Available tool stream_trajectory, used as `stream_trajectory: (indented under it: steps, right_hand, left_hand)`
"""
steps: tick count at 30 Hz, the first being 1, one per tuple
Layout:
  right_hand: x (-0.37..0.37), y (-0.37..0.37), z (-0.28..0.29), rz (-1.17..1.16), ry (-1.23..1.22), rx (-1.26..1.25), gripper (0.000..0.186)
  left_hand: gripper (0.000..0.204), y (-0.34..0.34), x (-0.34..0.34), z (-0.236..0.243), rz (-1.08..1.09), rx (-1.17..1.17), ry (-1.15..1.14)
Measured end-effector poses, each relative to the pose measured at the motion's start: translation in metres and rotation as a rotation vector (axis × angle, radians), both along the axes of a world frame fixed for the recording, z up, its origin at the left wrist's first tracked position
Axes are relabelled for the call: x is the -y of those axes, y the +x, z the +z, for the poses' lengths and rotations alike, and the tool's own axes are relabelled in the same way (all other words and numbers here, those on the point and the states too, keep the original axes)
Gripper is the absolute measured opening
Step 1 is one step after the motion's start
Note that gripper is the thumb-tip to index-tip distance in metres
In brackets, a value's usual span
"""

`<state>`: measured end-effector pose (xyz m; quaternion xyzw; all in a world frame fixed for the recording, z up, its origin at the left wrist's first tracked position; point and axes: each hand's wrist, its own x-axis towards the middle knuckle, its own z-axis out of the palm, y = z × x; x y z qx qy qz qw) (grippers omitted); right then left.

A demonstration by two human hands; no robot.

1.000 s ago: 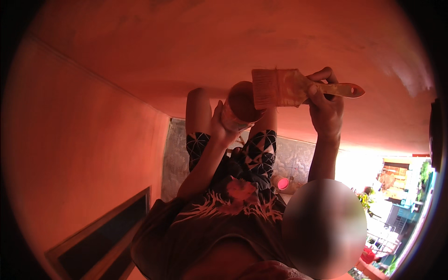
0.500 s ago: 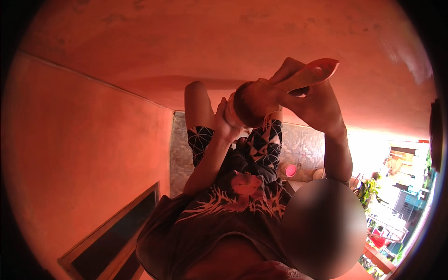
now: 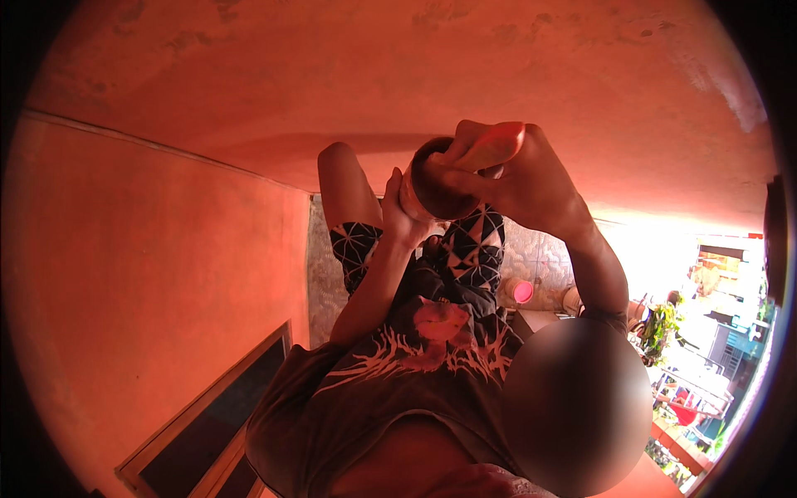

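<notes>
My left hand (image 3: 403,222) is wrapped round the lower left side of a round, open-topped pot (image 3: 413,199), tilted so that its dark inside shows. Over the pot's right rim is my right hand (image 3: 540,184), closed on a paintbrush (image 3: 498,144). The brush handle points up and to the right. Its bristles are down at the pot's mouth, mostly covered by my fingers. What the pot contains is too dark to make out.
An orange-red wall (image 3: 315,75) stands close ahead, another (image 3: 166,241) on the left with a wood-framed opening (image 3: 207,423). On the tiled floor (image 3: 540,249) sits a pink-topped tub (image 3: 522,291). Green plants (image 3: 660,332) are at the bright right side. A blurred round shape is at lower right.
My right hand has brought the paintbrush down and left, and its bristles have gone from above the pot to its mouth. My left hand still grips the pot, which shows more of its inside.
</notes>
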<state>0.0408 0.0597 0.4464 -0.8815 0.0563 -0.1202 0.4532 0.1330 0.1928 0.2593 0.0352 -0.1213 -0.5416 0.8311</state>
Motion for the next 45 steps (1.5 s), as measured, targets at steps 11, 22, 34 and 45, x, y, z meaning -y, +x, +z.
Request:
stream_trajectory:
  steps: [11, 22, 34, 45]
  right_hand:
    - [-0.006, 0.004, -0.015, -0.031, -0.315, -0.062, 0.028]
    - [-0.007, 0.001, -0.014, -0.059, -0.375, -0.037, 0.024]
    - [0.007, -0.014, 0.014, -0.064, -0.189, 0.191, 0.021]
    - [0.014, -0.015, 0.006, 0.010, -0.735, 0.435, 0.026]
  left_hand:
    - [0.057, 0.002, -0.004, -0.009, -0.046, -0.057, -0.051]
    - [0.056, -0.002, -0.001, 0.010, -0.002, -0.105, 0.115]
    - [0.091, -0.004, 0.006, 0.002, -0.004, -0.030, 0.109]
    - [0.070, -0.008, 0.018, -0.016, -0.012, -0.140, 0.286]
